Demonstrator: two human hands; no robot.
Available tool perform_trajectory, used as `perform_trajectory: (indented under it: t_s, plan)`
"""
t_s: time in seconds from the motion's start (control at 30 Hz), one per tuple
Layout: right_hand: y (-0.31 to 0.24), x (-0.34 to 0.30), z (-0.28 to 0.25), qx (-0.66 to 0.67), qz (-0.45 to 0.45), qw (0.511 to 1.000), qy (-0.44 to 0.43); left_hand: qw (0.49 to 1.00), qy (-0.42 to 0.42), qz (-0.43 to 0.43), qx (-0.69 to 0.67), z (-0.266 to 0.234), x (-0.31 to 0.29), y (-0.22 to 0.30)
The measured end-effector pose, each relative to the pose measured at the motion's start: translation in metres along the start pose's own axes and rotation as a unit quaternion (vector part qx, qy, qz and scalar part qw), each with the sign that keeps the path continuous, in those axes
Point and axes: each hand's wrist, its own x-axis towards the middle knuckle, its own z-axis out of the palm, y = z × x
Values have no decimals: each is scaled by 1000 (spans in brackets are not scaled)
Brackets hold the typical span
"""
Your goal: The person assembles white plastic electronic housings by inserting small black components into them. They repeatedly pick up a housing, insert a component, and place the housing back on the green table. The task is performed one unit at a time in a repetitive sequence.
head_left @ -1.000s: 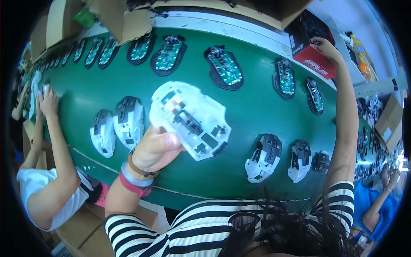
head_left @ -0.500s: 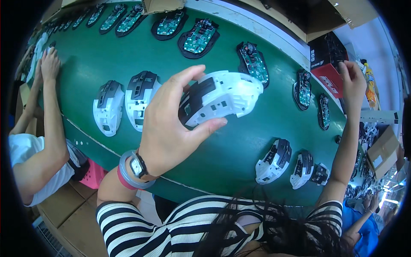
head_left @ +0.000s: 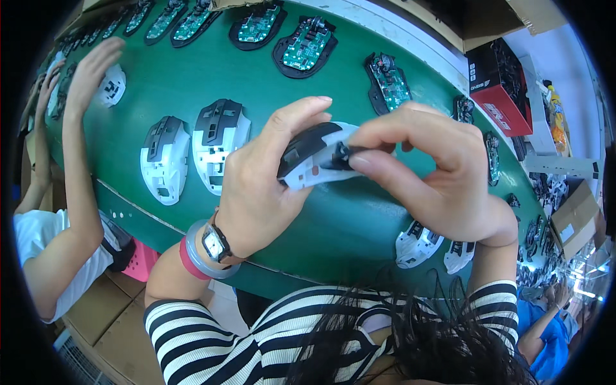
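Observation:
My left hand [head_left: 253,173] is closed around a white and dark grey mouse shell [head_left: 301,142], held above the table. Against the shell's side, my right hand [head_left: 439,170] pinches a small black plastic part [head_left: 342,155] between thumb and forefinger. Its exact shape and seating are partly hidden by the fingertips. To the left of my left hand, two similar shells, one mouse shell [head_left: 165,160] and another mouse shell [head_left: 218,144], lie on the table. Below my right hand are a third mouse shell [head_left: 418,245] and a partly covered mouse shell [head_left: 459,256].
Along the far side of the green table [head_left: 256,90] lie several black mouse bases with green circuit boards, such as one mouse base [head_left: 305,48]. A black and red box [head_left: 504,93] stands at the right. At the left, a co-worker's hand [head_left: 90,74] is near a white shell [head_left: 113,86].
My right hand has come from beside the black and red box to the held shell, bringing the small black part. The co-worker's hands moved, and a white shell now lies beside them.

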Motion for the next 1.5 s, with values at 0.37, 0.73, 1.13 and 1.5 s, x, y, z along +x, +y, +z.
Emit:
perform_trajectory:
  t_s: [0.37,0.73,1.13,1.5]
  plan:
    - [5,-8,-10,-41,-14,999,-19,996,-2,-49,-76,1,4,6]
    - [15,-15,11,13,61,998,-8,998,-28,46,16,2,7,-4]
    - [25,-11,16,-86,17,995,-48,992,-82,-50,-77,-3,6,-11]
    - [43,-6,20,174,232,935,-202,980,-107,-100,-137,-11,7,-11]
